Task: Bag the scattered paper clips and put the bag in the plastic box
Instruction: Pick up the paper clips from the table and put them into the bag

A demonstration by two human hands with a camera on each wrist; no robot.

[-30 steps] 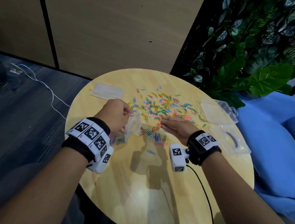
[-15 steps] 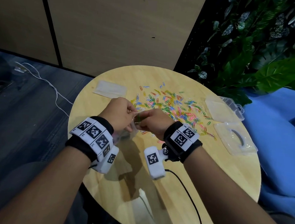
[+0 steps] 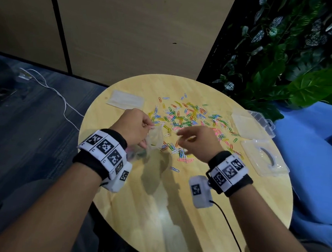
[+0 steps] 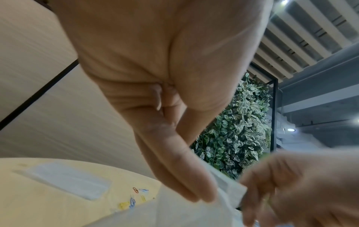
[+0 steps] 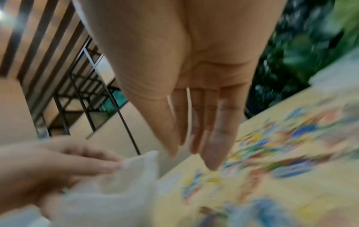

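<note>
- We see the left hand [image 3: 132,127] pinching the top edge of a small clear bag [image 3: 154,140] between thumb and fingers, holding it just above the round wooden worktop [image 3: 154,214]; the left wrist view shows the fingertips [image 4: 196,193] pressed on the bag's rim [image 4: 229,188].
- Our right hand [image 3: 196,140] hovers just right of the bag's mouth with the fingers extended and loose. The right wrist view shows those fingers [image 5: 213,138] straight and pointing down at the worktop, gripping nothing we can make out; that view is blurred.
- The paper clips [image 3: 189,117], in many colours, lie scattered across the far middle of the worktop, with a few nearer strays [image 3: 174,169] below the hands.
- Some coloured shapes show through the bag's lower part, too unclear to name.
- The plastic box [image 3: 252,122] sits open at the right edge of the worktop, its clear lid [image 3: 264,157] lying just in front of it.
- A flat stack of spare clear bags [image 3: 126,99] rests at the far left.
</note>
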